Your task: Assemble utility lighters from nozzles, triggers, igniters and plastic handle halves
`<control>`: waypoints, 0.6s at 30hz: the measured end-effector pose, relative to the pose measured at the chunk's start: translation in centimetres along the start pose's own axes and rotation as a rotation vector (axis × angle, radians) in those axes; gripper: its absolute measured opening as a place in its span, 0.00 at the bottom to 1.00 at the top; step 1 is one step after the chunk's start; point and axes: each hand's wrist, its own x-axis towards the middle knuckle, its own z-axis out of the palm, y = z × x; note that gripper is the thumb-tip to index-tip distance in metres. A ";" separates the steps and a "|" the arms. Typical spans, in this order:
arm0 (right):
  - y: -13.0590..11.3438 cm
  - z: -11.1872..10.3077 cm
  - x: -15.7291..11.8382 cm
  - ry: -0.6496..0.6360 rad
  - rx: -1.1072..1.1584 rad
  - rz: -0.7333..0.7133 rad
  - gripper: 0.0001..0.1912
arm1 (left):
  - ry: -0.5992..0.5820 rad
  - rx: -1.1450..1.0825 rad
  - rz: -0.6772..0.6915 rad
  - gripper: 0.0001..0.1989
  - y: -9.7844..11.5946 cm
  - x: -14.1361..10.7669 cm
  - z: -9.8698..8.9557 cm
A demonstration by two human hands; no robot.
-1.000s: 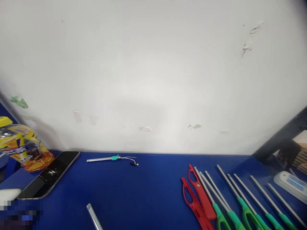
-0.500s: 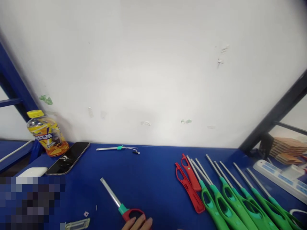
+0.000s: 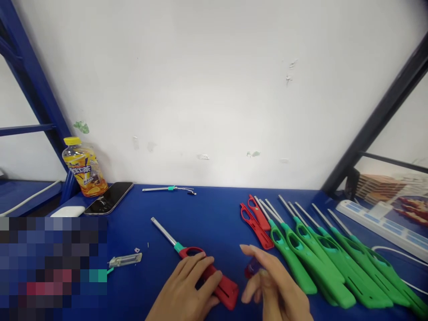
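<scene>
A lighter with a long metal barrel, a teal collar and a red handle (image 3: 228, 292) lies on the blue table. My left hand (image 3: 190, 285) is closed around the middle of its handle, so part of it is hidden. Just right of the handle's end is my right hand (image 3: 277, 285), its index finger stretched out and the other fingers curled. A small dark red and purple thing (image 3: 253, 266) shows between the right fingers; its kind is not clear. Two loose red handle shells (image 3: 256, 225) lie beyond that hand, beside several green long-barrelled lighters (image 3: 321, 258).
A clear plastic piece (image 3: 125, 260) lies left of my left hand. Farther back are a metal barrel with wires (image 3: 167, 189), a phone (image 3: 109, 198) and a drink bottle (image 3: 85, 169). At right, a white power strip (image 3: 377, 220) borders the green lighters. A white wall rises behind.
The view has dipped and shows more of the table. My right hand has come into view from below, beside the red lighter. My left hand stays on the handle.
</scene>
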 end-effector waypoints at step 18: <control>1.0 -0.2 1.4 -0.085 0.113 -0.070 0.16 | 0.031 -0.040 0.044 0.19 -0.6 0.9 0.1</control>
